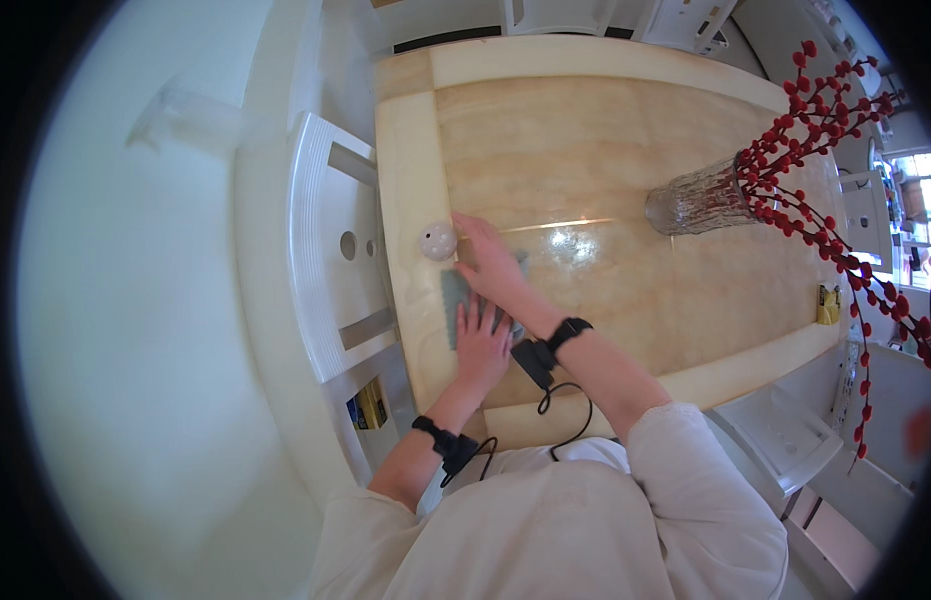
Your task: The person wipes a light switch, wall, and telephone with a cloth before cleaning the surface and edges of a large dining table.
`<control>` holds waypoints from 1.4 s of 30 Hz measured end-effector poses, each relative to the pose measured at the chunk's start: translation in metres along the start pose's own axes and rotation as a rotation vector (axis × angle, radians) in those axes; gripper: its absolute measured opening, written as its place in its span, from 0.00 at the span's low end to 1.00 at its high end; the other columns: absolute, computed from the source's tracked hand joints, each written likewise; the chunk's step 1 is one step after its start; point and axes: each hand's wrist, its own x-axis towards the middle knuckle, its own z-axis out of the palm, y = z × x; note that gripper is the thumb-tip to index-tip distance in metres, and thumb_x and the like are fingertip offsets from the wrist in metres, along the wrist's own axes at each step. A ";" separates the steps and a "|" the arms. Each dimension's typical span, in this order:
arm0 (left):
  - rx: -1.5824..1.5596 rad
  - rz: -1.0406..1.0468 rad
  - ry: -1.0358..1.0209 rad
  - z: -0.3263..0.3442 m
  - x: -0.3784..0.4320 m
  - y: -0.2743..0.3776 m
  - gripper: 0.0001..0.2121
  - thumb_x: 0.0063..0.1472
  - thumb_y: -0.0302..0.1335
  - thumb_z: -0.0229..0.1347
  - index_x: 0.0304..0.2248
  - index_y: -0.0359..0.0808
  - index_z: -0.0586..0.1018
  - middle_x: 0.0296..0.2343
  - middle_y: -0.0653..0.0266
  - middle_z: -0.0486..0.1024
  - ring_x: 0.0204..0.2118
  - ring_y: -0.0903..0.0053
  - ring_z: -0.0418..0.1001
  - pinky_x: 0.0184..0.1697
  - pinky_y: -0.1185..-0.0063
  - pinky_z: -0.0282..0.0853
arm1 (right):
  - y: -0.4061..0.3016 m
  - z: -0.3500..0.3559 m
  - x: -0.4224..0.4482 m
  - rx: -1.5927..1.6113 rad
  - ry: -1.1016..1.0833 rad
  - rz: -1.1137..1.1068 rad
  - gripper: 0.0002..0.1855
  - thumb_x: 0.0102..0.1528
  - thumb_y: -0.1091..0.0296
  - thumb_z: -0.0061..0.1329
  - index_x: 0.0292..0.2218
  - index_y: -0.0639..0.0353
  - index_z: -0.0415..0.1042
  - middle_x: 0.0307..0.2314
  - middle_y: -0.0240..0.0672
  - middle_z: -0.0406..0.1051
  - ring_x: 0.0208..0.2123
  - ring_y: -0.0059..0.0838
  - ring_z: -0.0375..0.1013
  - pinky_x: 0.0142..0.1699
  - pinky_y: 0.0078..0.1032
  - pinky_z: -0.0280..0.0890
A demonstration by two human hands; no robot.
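Note:
My left hand (483, 346) lies flat, fingers spread, on a grey-green cloth (453, 306) near the left edge of the table. Part of the cloth is hidden beneath both hands. My right hand (494, 262) reaches over it, thumb and fingers apart. Just left of those fingers stands a small round whitish container with dotted holes in its top (438, 241). The right fingertips come close to its side; whether they touch it I cannot tell. Each wrist wears a black strap with a small cabled device.
A ribbed glass vase (698, 199) with red berry branches (799, 154) stands on the stone-look table (555, 142). A small yellow box (828, 304) sits near the right edge. White chairs (323, 247) surround the table, and a wall (142, 300) runs along the left.

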 end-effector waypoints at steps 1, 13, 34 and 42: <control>0.002 0.001 0.001 0.004 0.015 0.005 0.25 0.53 0.29 0.56 0.53 0.39 0.72 0.61 0.53 0.54 0.64 0.51 0.48 0.64 0.53 0.43 | 0.004 -0.009 -0.009 0.025 0.032 0.064 0.35 0.45 0.79 0.56 0.55 0.57 0.61 0.45 0.45 0.66 0.49 0.47 0.67 0.50 0.35 0.67; 0.131 0.228 -0.001 0.042 0.202 0.074 0.25 0.59 0.35 0.51 0.57 0.49 0.67 0.62 0.57 0.52 0.65 0.53 0.45 0.64 0.51 0.38 | 0.113 -0.241 -0.125 -0.088 0.894 0.502 0.60 0.41 0.71 0.67 0.64 0.55 0.38 0.58 0.43 0.50 0.59 0.39 0.54 0.56 0.42 0.61; 0.127 -0.032 0.105 -0.013 -0.041 -0.031 0.27 0.55 0.32 0.55 0.57 0.48 0.68 0.63 0.59 0.52 0.65 0.54 0.47 0.64 0.50 0.41 | 0.088 -0.253 -0.030 0.119 0.589 0.187 0.37 0.40 0.72 0.67 0.49 0.63 0.63 0.42 0.34 0.68 0.44 0.27 0.67 0.50 0.28 0.64; 0.094 -0.041 0.115 -0.010 -0.039 -0.034 0.27 0.55 0.33 0.55 0.57 0.48 0.69 0.63 0.58 0.52 0.65 0.53 0.46 0.63 0.49 0.41 | 0.010 -0.105 0.068 0.412 0.291 0.025 0.55 0.33 0.70 0.72 0.55 0.61 0.49 0.44 0.37 0.66 0.44 0.28 0.68 0.48 0.29 0.68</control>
